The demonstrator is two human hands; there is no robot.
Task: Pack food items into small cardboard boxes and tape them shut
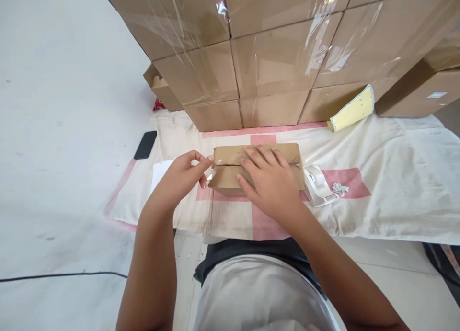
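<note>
A small brown cardboard box (230,177) lies lengthwise on the cloth, with its top flaps closed along a middle seam. My right hand (271,180) rests flat across the top, fingers spread, pressing on the flaps. At the box's left end, my left hand (190,173) has its thumb and forefinger pinched together. Faint shiny glints beside those fingertips look like a strip of clear tape (209,177) against the box edge. Just past the right end of the box stands a white tape dispenser (318,187), touched by neither hand.
Stacked, taped cardboard cartons (273,67) form a wall behind the box. A black phone (145,145) and white paper (160,173) lie to the left. Small scraps (340,188) sit right of the dispenser; a yellow paper piece (352,109) leans on the cartons.
</note>
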